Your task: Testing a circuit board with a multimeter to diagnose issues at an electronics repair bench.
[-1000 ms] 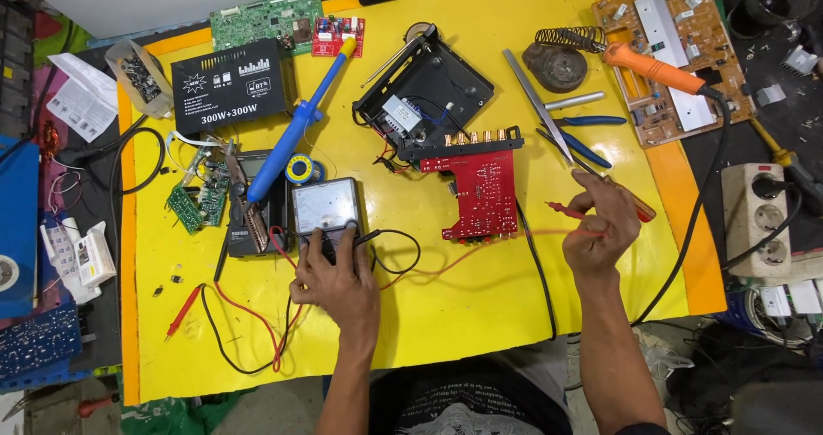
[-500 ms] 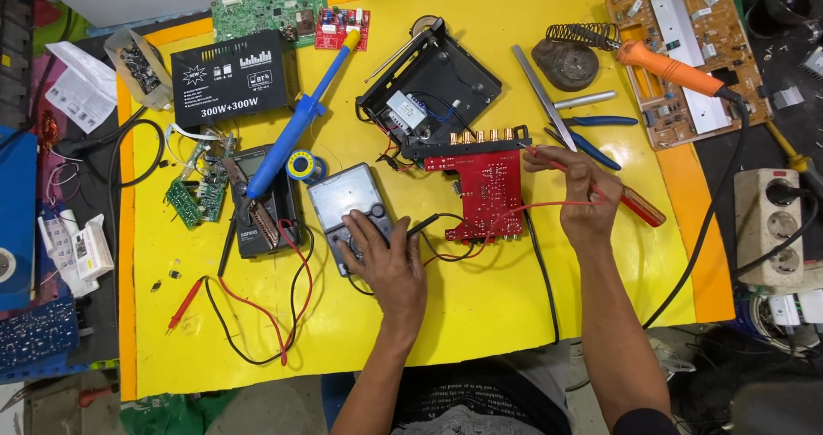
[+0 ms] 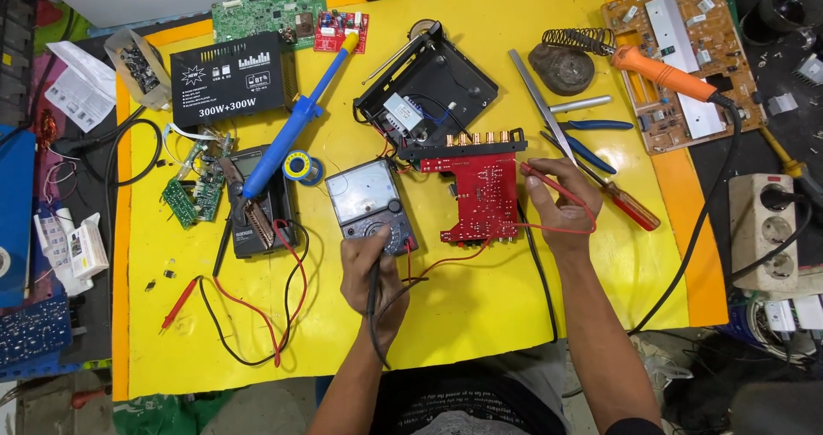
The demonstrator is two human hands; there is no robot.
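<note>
Analog multimeter [image 3: 370, 204], a grey box with a pale dial face, lies mid-frame on the yellow tabletop [image 3: 514, 315]. The left hand [image 3: 370, 276] grips its lower end and a black lead; the right hand [image 3: 557, 208] pinches a red probe [image 3: 549, 182] against the glossy red circuit board [image 3: 480, 197]. The thin probe tip could slip across closely packed solder joints and bridge them; the loose red wire may snag.

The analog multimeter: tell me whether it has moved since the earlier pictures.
Yes. The analog multimeter has slid rightward, away from the black meter and up close beside the red circuit board.
</note>
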